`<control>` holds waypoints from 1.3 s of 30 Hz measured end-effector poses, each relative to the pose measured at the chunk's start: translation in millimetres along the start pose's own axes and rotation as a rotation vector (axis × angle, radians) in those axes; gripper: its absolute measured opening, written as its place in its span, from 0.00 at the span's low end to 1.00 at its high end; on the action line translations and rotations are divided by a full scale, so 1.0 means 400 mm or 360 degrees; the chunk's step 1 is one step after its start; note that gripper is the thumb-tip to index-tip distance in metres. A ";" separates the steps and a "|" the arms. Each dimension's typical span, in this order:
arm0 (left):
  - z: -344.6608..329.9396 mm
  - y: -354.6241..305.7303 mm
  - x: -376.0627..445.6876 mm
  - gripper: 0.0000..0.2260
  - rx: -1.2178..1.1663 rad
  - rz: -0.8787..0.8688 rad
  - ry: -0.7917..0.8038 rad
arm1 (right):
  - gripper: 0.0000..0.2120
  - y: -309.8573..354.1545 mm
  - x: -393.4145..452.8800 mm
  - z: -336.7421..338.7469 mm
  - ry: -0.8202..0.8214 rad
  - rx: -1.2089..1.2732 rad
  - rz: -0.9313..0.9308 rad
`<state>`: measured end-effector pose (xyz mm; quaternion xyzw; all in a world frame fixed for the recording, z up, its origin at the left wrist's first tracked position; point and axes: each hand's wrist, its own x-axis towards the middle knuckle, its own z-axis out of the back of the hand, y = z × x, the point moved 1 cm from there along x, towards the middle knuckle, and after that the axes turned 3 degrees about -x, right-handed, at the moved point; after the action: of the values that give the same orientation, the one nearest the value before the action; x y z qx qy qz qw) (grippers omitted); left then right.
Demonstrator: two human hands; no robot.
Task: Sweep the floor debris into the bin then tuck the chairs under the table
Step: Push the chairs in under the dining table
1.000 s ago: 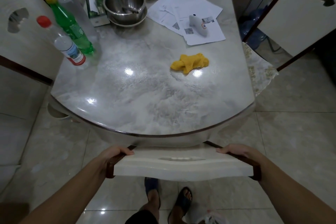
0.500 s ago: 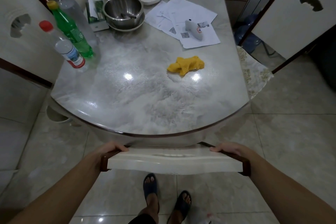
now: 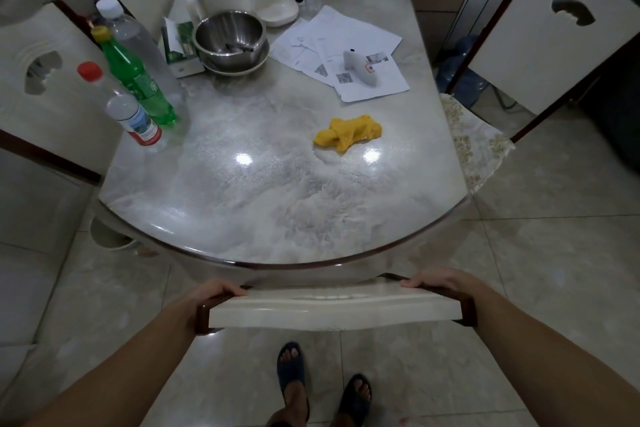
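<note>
Left hand [image 3: 207, 295], right hand [image 3: 440, 282]: each grip closed over top corners of cream wooden chair backrest [image 3: 332, 310], near edge of marble counter [image 3: 277, 211].

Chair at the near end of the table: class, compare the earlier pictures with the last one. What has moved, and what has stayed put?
The chair back has closed in on the table edge. Left hand and right hand keep the same grip on its top corners. The yellow cloth, bottles and bowl have not shifted on the table.
</note>
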<state>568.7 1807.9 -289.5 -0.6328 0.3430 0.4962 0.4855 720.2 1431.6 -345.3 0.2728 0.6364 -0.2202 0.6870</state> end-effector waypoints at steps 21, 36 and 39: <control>0.018 -0.097 0.048 0.07 0.1185 -0.0096 -0.0195 | 0.12 -0.034 -0.026 0.012 -0.0084 0.0196 0.0063; -0.250 -0.243 -0.003 0.08 0.1777 -0.0608 -0.0084 | 0.08 -0.008 -0.124 0.021 -0.0386 -0.0559 0.0165; -0.352 -0.263 -0.008 0.09 0.1826 -0.0702 -0.0047 | 0.07 0.003 -0.126 0.057 -0.0426 -0.0639 0.0225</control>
<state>705.7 1704.2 -252.6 -0.3196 0.4096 0.1291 0.8446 733.6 1415.2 -294.1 0.1430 0.5503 -0.0749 0.8192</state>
